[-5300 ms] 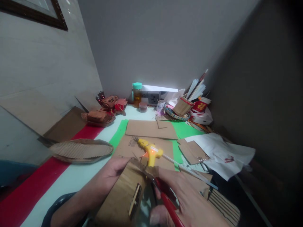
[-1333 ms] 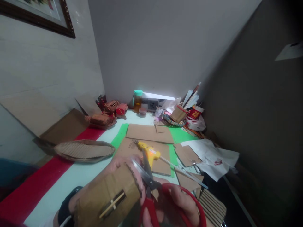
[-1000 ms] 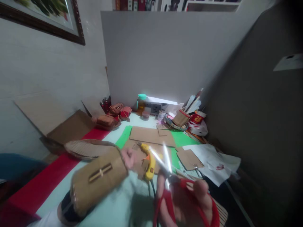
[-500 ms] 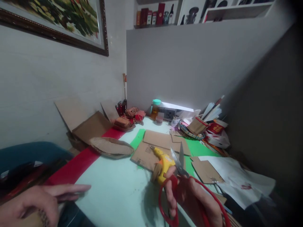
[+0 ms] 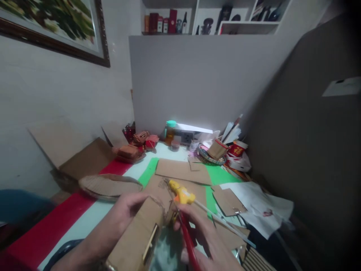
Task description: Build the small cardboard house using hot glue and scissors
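Observation:
My left hand [image 5: 120, 218] is wrapped round a small cardboard box [image 5: 132, 241], which has a slot cut in its side. Red-handled scissors [image 5: 188, 241] are gripped in my right hand [image 5: 207, 241], close to the right of the box. Their blades point away from me towards the box's far end, and I cannot tell how far apart they are. Just beyond lies a yellow glue gun [image 5: 182, 192] with a pale glue stick [image 5: 225, 222] behind it, partly covered by my right hand. Flat cardboard sheets [image 5: 183, 171] lie under the glue gun.
A boat-shaped cardboard piece [image 5: 109, 186] lies on the left. Behind it are an open carton [image 5: 87, 160] and small brown models [image 5: 128, 152]. At the back stand a green-lidded bottle [image 5: 170, 133] and a basket [image 5: 210, 156]. White paper [image 5: 262, 205] lies right.
My left hand has come in from the lower left, bringing the cardboard box to the middle. The scissors, upright and spread before, are now tilted towards the box. The view has turned right.

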Action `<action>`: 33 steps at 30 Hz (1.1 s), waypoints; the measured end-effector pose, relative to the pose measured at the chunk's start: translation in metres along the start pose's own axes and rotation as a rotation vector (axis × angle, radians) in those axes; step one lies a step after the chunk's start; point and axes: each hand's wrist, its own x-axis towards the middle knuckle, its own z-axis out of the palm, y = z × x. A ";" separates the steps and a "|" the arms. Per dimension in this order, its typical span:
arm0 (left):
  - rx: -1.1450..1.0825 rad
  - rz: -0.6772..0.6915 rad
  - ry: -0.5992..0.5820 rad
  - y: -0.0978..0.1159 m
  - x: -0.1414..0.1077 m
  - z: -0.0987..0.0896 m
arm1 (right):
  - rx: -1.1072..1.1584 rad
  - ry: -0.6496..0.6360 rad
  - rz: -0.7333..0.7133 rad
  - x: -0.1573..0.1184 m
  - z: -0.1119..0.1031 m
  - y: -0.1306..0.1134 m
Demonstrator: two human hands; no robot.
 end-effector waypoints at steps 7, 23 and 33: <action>-0.073 0.013 -0.125 0.004 0.019 0.003 | -0.148 0.019 -0.112 -0.002 -0.008 -0.003; -0.021 -0.109 -0.165 -0.003 0.022 0.005 | -0.414 0.135 -0.269 -0.005 -0.003 -0.010; -0.071 -0.154 -0.153 -0.014 0.021 0.004 | -0.439 0.146 -0.204 -0.005 0.002 -0.016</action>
